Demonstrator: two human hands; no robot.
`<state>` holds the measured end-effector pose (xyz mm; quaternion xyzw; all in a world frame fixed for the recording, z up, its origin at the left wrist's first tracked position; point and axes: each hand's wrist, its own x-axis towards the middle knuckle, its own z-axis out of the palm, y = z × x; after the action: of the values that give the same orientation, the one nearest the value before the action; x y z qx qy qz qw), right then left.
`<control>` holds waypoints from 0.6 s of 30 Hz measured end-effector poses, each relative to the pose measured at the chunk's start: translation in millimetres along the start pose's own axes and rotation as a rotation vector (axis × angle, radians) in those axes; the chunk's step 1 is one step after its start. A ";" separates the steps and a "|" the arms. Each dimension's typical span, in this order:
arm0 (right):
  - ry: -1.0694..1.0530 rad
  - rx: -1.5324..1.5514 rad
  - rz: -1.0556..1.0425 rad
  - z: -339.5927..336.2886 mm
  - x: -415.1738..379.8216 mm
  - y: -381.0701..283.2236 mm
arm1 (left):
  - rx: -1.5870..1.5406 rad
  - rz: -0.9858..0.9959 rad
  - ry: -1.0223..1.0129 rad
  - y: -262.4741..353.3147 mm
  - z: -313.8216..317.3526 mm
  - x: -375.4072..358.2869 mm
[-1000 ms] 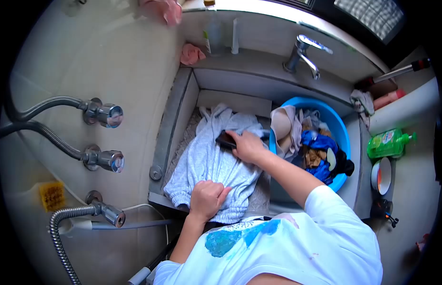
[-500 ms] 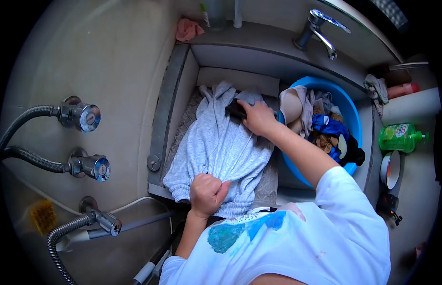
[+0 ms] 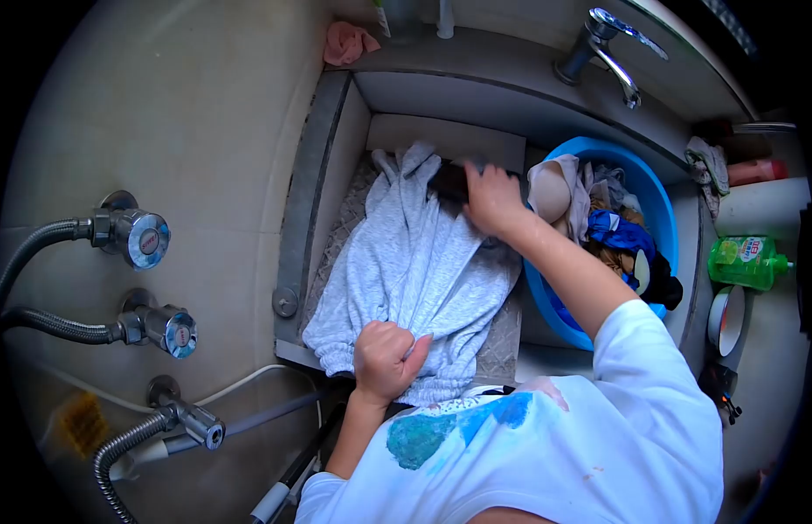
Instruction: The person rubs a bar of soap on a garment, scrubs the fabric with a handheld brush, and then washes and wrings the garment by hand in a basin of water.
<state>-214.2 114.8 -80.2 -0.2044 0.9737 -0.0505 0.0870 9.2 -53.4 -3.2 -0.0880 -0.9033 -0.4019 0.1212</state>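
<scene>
Light grey sweatpants [image 3: 397, 253] with gathered cuffs lie spread over the textured slab [image 3: 497, 345] of the sink. My left hand [image 3: 388, 356] is closed in a fist on the fabric near the cuffs, bunching it into folds. Toward the far end of the garment, my right hand [image 3: 496, 199] grips what looks like a dark scrub brush [image 3: 449, 182]. Its bristles are hidden, and motion smears that area slightly. Just right of this hand, a blue basin [image 3: 670, 210] holds several crumpled clothes, including a beige cup-shaped piece [image 3: 550, 194].
A chrome faucet [image 3: 598, 52] rises behind the sink. On the right ledge stand a green soap bottle [image 3: 746, 262] and a white bowl [image 3: 727, 320]. Valves [image 3: 139, 240] with metal hoses stick out from the left wall. A pink cloth [image 3: 347, 44] lies on the back ledge.
My right hand and the dark brush have shifted slightly away from me and right, to the garment's far edge. My left hand keeps its hold on the fabric. The view has shifted a little.
</scene>
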 end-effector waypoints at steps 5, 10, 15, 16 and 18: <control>0.053 0.392 0.113 -4.8 33.6 -0.3 | 0.038 -0.041 -0.007 2.0 0.7 4.0; 0.046 0.429 -0.055 30.8 -2.0 -22.1 | 0.026 -0.218 -0.052 -10.8 -0.7 33.6; -0.035 0.845 -0.041 -14.3 -31.0 -8.3 | 0.388 -0.256 -0.016 -62.8 -2.5 73.4; -0.029 0.965 -0.087 -37.8 -47.9 -7.8 | 0.386 -0.257 -0.006 -77.3 5.7 77.2; -0.024 1.078 -0.142 -50.0 -75.4 -0.6 | 0.363 -0.440 -0.070 -96.9 19.0 84.5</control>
<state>-155.5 148.1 -19.9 -0.1968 0.7926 -0.5460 0.1871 -99.2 -98.1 -59.2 0.1196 -0.9615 -0.2469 0.0138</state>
